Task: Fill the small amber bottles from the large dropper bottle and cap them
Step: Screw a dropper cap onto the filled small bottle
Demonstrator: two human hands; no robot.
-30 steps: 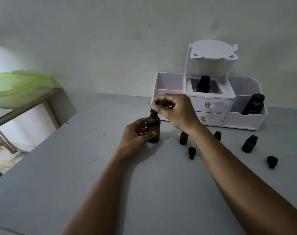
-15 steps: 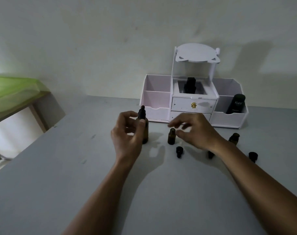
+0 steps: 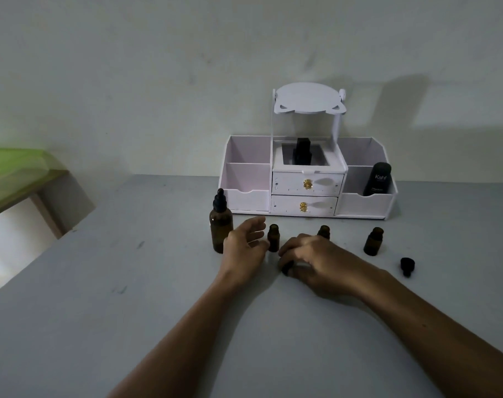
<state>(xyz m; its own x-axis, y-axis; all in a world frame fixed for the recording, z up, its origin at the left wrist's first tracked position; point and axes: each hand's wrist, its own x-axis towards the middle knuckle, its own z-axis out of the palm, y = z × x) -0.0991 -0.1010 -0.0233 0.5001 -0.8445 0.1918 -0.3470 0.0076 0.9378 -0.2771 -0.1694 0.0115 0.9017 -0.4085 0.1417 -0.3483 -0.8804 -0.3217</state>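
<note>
The large amber dropper bottle (image 3: 221, 229) stands upright with its black dropper top on, just left of my left hand (image 3: 244, 244). That hand is open, its thumb right beside an uncapped small amber bottle (image 3: 273, 238). My right hand (image 3: 313, 261) rests low on the table with its fingers curled around a small black cap (image 3: 286, 270). A second small bottle (image 3: 324, 231) shows partly behind that hand. A third uncapped small bottle (image 3: 373, 241) stands further right, and another black cap (image 3: 407, 265) lies beside it.
A white desk organiser (image 3: 365, 206) with two drawers stands against the wall, holding a black Kahf bottle (image 3: 379, 179) and a dark item (image 3: 302, 153) in its middle compartment. The grey table's left edge drops off beside a green-covered wooden table (image 3: 11, 168).
My left hand let go of the dropper bottle and moved right toward the small bottle. My right hand dropped from the dropper top to the table and closed on a black cap.
</note>
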